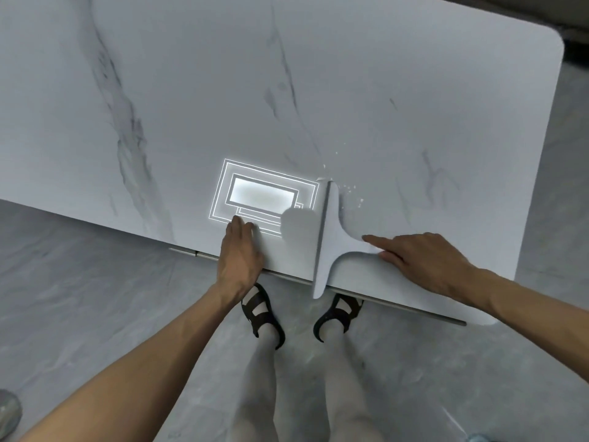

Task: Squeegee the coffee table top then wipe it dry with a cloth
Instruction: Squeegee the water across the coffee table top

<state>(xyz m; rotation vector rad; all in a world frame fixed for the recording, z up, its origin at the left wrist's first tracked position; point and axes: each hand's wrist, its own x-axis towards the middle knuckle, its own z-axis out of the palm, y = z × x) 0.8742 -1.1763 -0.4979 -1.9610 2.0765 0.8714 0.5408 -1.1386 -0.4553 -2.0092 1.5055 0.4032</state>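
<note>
right hand (427, 263) grips squeegee (331, 224) (index finger extended); left hand (240, 250) rests on table (350, 90)

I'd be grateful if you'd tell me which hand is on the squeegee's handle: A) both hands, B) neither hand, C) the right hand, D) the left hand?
C: the right hand holds the squeegee by its handle, index finger stretched along it, while the left hand lies flat on the coffee table top, apart from the tool.
</note>
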